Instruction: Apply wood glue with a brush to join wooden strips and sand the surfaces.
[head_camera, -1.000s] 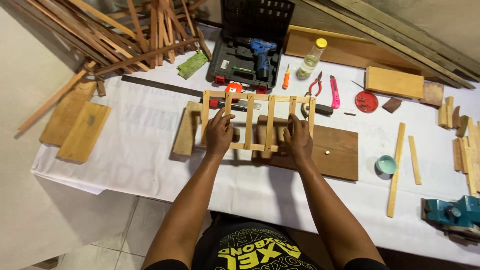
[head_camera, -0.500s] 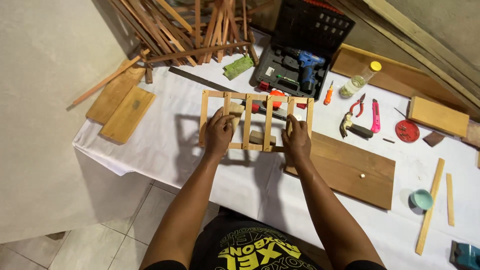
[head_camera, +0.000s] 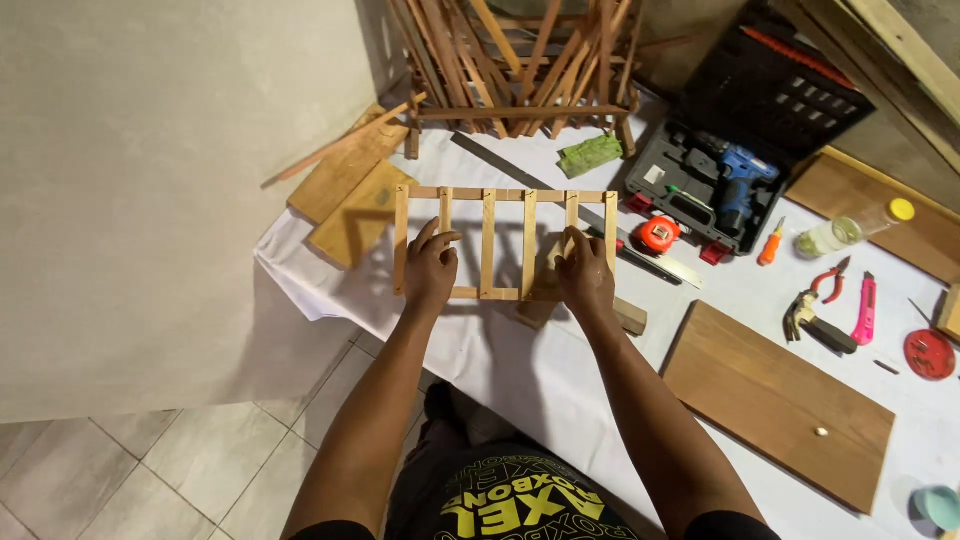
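Note:
I hold a small wooden ladder-like frame (head_camera: 488, 245) of thin slats above the left end of the white-covered table (head_camera: 520, 370). My left hand (head_camera: 430, 268) grips its left part, fingers through the slats. My right hand (head_camera: 585, 275) grips its right part near the bottom rail. A short wooden block (head_camera: 632, 318) lies on the table just under my right hand.
A wooden board (head_camera: 775, 400) lies to the right. An open black case with a blue drill (head_camera: 735, 185), an orange tape measure (head_camera: 657, 234), a steel ruler (head_camera: 520, 180), pliers (head_camera: 815, 310), a pink cutter (head_camera: 865, 308) and stacked wood slats (head_camera: 520, 60) lie behind. Two boards (head_camera: 350, 205) overhang the left edge.
Both hands have carried the frame leftward off the wooden board toward the table's left end; the view has swung left with it.

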